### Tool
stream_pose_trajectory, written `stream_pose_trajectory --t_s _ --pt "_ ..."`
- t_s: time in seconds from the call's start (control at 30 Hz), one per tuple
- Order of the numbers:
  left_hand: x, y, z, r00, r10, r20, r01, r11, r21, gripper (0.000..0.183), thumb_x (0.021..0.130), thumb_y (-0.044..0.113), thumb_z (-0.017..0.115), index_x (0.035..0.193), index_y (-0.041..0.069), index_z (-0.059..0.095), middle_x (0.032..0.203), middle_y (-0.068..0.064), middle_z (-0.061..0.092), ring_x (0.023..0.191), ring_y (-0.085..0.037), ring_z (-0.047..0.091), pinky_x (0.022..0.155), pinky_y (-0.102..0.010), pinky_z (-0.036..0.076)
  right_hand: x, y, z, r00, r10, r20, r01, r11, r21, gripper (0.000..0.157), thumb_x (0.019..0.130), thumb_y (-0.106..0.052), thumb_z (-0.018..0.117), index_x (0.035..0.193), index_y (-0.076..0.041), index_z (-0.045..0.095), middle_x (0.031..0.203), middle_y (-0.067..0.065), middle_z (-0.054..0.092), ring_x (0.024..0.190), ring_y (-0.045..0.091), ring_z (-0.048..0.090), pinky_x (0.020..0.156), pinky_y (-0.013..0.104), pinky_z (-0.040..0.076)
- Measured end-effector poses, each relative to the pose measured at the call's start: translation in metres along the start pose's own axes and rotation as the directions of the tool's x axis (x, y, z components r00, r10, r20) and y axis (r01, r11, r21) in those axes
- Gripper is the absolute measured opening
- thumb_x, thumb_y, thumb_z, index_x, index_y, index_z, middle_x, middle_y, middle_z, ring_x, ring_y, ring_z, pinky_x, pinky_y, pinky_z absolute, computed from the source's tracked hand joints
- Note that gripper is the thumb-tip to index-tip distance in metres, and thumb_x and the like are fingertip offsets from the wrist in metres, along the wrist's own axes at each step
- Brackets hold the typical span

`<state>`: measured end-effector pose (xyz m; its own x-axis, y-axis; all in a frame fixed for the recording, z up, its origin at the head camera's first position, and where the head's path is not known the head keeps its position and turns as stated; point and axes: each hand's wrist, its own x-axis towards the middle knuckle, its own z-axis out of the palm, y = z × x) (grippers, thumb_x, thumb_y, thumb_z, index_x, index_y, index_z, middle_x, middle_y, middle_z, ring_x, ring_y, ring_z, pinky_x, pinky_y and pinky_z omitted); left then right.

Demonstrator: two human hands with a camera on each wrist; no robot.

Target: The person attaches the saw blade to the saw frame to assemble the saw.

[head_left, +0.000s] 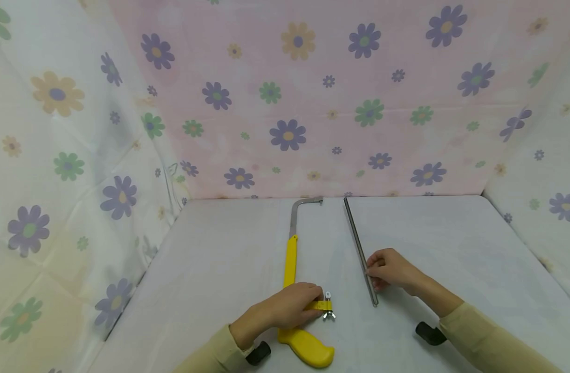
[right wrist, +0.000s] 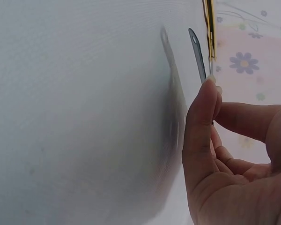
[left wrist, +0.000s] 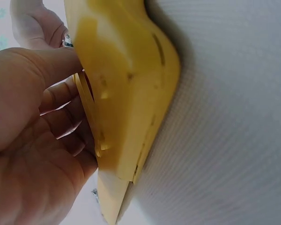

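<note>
The white table (head_left: 210,280) lies beneath the yellow saw (head_left: 290,261), flowered cloth (head_left: 322,111) behind it. The left hand (head_left: 289,304) has its fingers curled round the saw; right of it, the right hand (head_left: 393,269) has thumb and finger clamped on the blade (head_left: 359,247), whose end hole the right wrist view shows most clearly
</note>
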<state>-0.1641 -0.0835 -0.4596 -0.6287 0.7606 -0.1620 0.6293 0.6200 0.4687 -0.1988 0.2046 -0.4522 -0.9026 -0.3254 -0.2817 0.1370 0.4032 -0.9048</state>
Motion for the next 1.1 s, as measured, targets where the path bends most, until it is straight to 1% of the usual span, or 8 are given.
stream_pose_trajectory --t_s 0.2,0.37,0.5,0.8,1.1 --pt "0.0 -0.003 0.0 1.0 0.008 -0.008 -0.009 0.995 -0.095 0.016 0.092 0.027 0.061 0.105 0.019 0.059 0.093 0.017 0.055 0.082 0.0 0.049 0.08 -0.018 0.043 0.005 -0.001 0.004 1.0 -0.006 0.009 0.006 1.0 0.0 0.022 0.087 -0.005 0.062 0.102 0.01 0.053 0.078 0.013 0.059 0.062 0.019 0.06 0.059 0.036 0.053" --pt "0.0 -0.007 0.003 1.0 0.012 -0.026 -0.017 0.982 -0.186 0.014 0.091 0.026 0.062 0.104 0.018 0.061 0.092 0.017 0.056 0.081 0.0 0.05 0.078 -0.017 0.044 0.007 -0.001 0.007 1.0 -0.004 0.016 0.004 1.0 -0.001 0.021 0.087 -0.005 0.062 0.1 0.008 0.054 0.077 0.013 0.059 0.062 0.02 0.06 0.059 0.036 0.054" --pt "0.0 -0.01 0.006 0.999 0.02 -0.046 -0.03 0.971 -0.239 0.015 0.091 0.025 0.063 0.104 0.017 0.062 0.093 0.017 0.057 0.081 0.001 0.051 0.078 -0.017 0.044 0.011 -0.002 0.008 1.0 -0.002 0.015 0.002 1.0 -0.017 0.021 0.087 -0.005 0.062 0.101 0.008 0.054 0.078 0.012 0.059 0.063 0.02 0.06 0.059 0.036 0.053" --pt "0.0 -0.014 0.01 0.998 0.002 -0.06 -0.021 0.948 -0.318 0.014 0.09 0.024 0.065 0.102 0.019 0.063 0.092 0.017 0.058 0.08 0.0 0.051 0.076 -0.017 0.045 0.017 -0.004 0.012 1.0 -0.003 0.02 0.003 1.0 -0.013 0.02 0.088 -0.004 0.061 0.102 0.008 0.054 0.08 0.014 0.059 0.063 0.021 0.06 0.06 0.037 0.054" --pt "0.0 -0.014 0.01 0.998 -0.024 -0.062 0.0 0.932 -0.362 0.014 0.088 0.025 0.066 0.102 0.019 0.065 0.09 0.017 0.059 0.078 -0.001 0.052 0.074 -0.018 0.046 0.019 -0.013 0.014 1.0 -0.017 0.024 0.018 1.0 -0.022 0.019 0.089 -0.005 0.06 0.102 0.008 0.053 0.079 0.014 0.058 0.063 0.021 0.059 0.06 0.038 0.053"
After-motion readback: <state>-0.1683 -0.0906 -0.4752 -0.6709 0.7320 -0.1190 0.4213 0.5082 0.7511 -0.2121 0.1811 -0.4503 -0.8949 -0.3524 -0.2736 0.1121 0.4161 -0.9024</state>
